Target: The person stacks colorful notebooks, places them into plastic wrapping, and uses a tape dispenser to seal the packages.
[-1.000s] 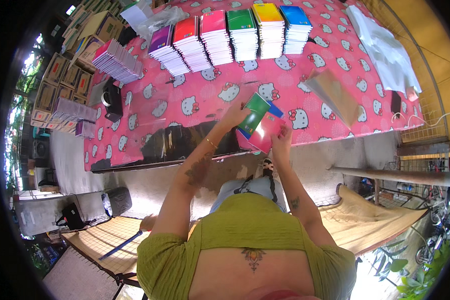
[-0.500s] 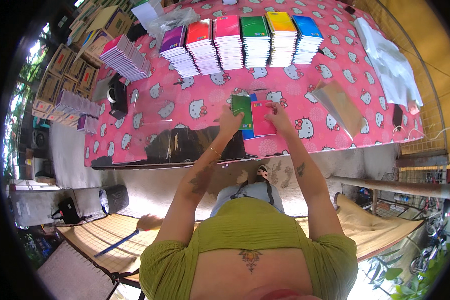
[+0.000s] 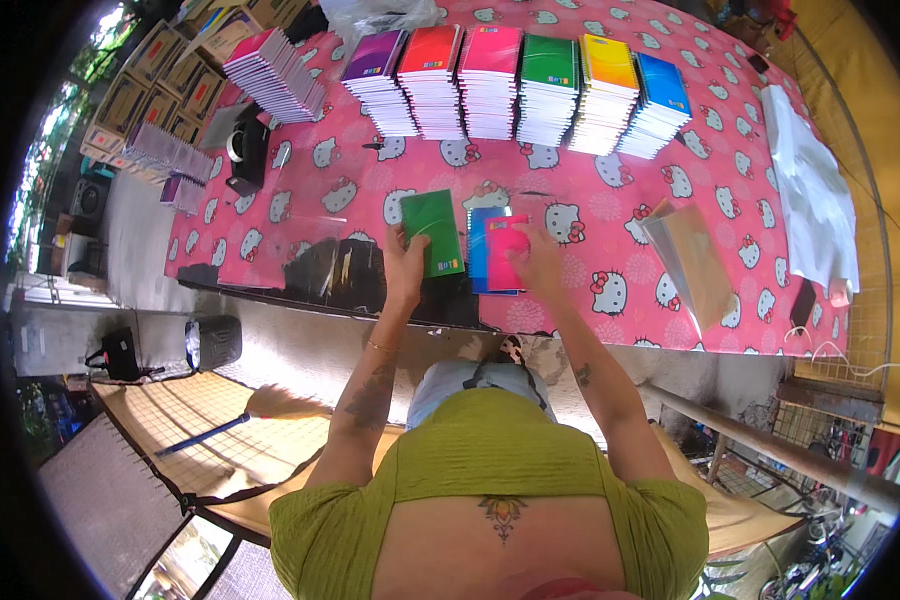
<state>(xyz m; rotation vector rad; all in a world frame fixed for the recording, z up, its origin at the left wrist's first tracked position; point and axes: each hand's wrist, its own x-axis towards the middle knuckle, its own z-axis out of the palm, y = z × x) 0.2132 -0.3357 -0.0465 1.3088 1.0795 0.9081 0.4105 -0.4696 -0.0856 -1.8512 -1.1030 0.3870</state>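
My left hand grips the near left side of a green spiral notebook, its thumb lying on the cover. To the right, the fingers of my right hand are closed on the right edge of a pink notebook. Partly beneath the pink one is a blue notebook, showing along its left side and edges. A gap of tablecloth and dark surface separates the green notebook from the other two. Whether the pink and blue notebooks rest on the table or are slightly raised, I cannot tell.
Across the back of the pink patterned table stands a row of notebook stacks. Another leaning stack and a tape dispenser are at the left. Brown sheets and white plastic lie right.
My left hand has carried the green notebook leftward, apart from the pink and blue ones. My right hand stays at the pink notebook, and more of the blue one now shows. The view has shifted.
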